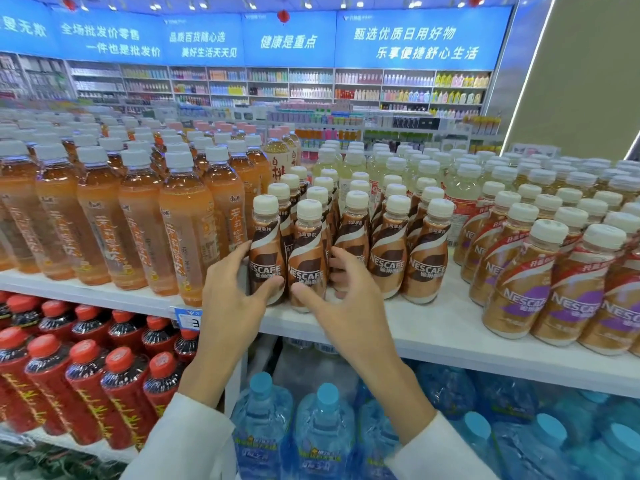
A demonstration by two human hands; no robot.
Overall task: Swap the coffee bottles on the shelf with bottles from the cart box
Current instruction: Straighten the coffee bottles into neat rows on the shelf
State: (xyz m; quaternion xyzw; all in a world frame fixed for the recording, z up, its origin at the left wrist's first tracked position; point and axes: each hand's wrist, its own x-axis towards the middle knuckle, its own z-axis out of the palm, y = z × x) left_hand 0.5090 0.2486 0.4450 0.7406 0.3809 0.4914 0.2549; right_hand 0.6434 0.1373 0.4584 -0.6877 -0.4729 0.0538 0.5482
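My left hand (235, 292) curls round the front-left coffee bottle (265, 244), thumb on the label. My right hand (346, 299) wraps the neighbour coffee bottle (308, 251), fingers behind, thumb in front. Both bottles stand upright, touching, at the shelf (433, 327) front edge, with orange tea bottles (180, 230) just left.

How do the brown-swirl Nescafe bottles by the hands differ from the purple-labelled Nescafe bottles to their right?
Labels: the brown-swirl Nescafe bottles show dark brown and white swirls; the purple-labelled Nescafe bottles show a purple patch under a red band.
Handling: the left hand and right hand each grip a brown-swirl bottle; the purple-labelled ones stand untouched.
Shared: cream caps, same white shelf.
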